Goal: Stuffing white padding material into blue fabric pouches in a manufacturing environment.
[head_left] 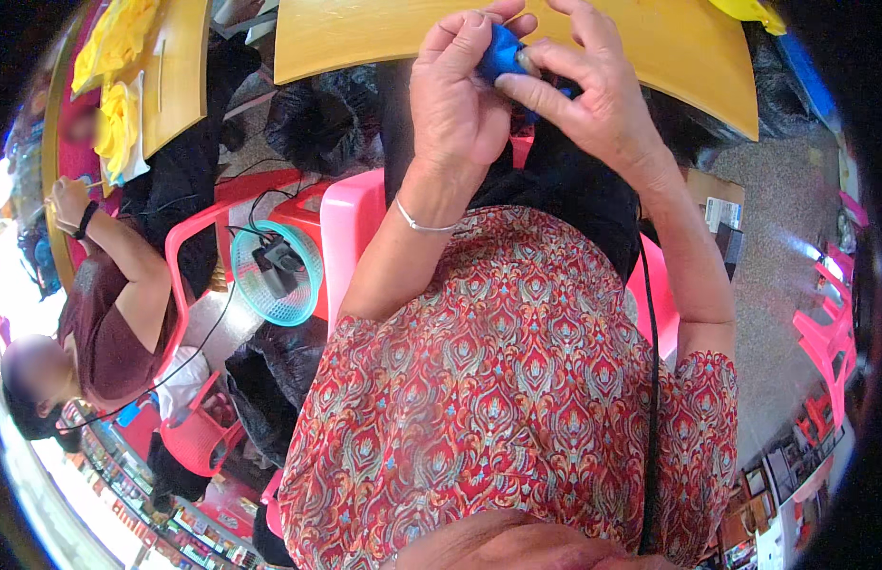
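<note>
A small, soft-looking blue piece (499, 53), perhaps cloth, is held up between my two hands over the near edge of the yellow table. My left hand (460, 95) pinches it from the left, thumb and fingers closed on it. From the right, the thumb and forefinger of my right hand (598, 100) press on its edge, while the other fingers are raised. Part of the blue piece is hidden behind the fingers, and its exact kind cannot be made out.
The yellow table (355, 43) spans the top, with yellow material (745, 11) at its far right. At left, a co-worker's hand (70, 201) is near more yellow pieces (118, 123). A turquoise basket (308, 285) with a black device sits beside my pink chair (351, 223).
</note>
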Tool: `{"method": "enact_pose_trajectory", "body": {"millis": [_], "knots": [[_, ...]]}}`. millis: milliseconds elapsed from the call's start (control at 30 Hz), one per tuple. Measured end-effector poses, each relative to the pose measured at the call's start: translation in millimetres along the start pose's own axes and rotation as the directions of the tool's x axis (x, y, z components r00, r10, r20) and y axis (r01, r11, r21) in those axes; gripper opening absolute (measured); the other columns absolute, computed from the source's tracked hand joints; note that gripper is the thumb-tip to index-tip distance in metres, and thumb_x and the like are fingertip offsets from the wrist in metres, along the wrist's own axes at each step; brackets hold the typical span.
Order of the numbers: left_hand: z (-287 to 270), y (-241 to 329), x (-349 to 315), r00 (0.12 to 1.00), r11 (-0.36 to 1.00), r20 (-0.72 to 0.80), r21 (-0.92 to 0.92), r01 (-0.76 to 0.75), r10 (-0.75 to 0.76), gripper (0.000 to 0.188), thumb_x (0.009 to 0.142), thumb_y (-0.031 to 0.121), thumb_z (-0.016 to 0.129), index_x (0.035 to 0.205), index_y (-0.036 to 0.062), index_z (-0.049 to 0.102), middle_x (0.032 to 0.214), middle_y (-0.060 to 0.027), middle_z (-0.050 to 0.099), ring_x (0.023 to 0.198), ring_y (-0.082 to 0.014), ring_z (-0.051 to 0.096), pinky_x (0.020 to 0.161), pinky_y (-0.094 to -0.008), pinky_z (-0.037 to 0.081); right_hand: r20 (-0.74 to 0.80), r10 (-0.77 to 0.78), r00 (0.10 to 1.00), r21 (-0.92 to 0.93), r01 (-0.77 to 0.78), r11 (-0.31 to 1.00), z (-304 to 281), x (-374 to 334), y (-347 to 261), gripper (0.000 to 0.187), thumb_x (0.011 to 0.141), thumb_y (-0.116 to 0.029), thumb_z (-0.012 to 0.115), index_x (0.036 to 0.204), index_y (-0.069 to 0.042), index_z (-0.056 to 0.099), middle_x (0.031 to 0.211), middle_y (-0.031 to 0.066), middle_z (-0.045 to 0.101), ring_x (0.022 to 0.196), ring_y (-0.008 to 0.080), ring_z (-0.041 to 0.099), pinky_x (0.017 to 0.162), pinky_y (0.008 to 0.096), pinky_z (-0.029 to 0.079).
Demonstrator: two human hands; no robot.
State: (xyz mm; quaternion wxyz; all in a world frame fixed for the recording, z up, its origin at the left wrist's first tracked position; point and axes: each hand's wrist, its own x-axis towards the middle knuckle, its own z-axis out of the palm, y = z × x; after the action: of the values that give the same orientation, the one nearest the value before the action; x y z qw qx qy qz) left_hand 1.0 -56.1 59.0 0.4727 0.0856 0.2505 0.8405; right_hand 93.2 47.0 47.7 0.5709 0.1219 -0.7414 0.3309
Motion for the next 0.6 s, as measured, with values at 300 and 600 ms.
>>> {"method": "enact_pose_trajectory", "body": {"millis": [300,600], "knots": [[5.4,1.6,0.0,0.999,0.995,0.011,-0.092,-0.030,0.031,0.021,0.095,0.016,0.058,0.111,0.0025,0.058,0.117,-0.0132,0.062,0.108,-0.0230,0.058,0.094,-0.0370,0.050,-0.240,0.185,0.953,0.337,-0.097,0.937,13.4,5.0,2.2,0.027,0.082,-0.020,0.075,0.100,-0.002,0.066,0.132,0.0224,0.047,0.115,0.0356,0.054,0.093,0.0383,0.044],[-8.1,3.2,5.2,0.952,0.984,0.265,0.052,-0.171,0.151,0.018,0.095,0.017,0.059,0.107,0.0038,0.059,0.113,-0.0090,0.062,0.097,-0.0163,0.059,0.086,-0.0288,0.051,0.333,0.518,0.788,-0.493,-0.323,0.808,-12.3,42.9,-45.1,0.040,0.082,-0.034,0.073,0.105,-0.001,0.067,0.138,0.0231,0.040,0.124,0.0371,0.044,0.098,0.0427,0.039]]}}
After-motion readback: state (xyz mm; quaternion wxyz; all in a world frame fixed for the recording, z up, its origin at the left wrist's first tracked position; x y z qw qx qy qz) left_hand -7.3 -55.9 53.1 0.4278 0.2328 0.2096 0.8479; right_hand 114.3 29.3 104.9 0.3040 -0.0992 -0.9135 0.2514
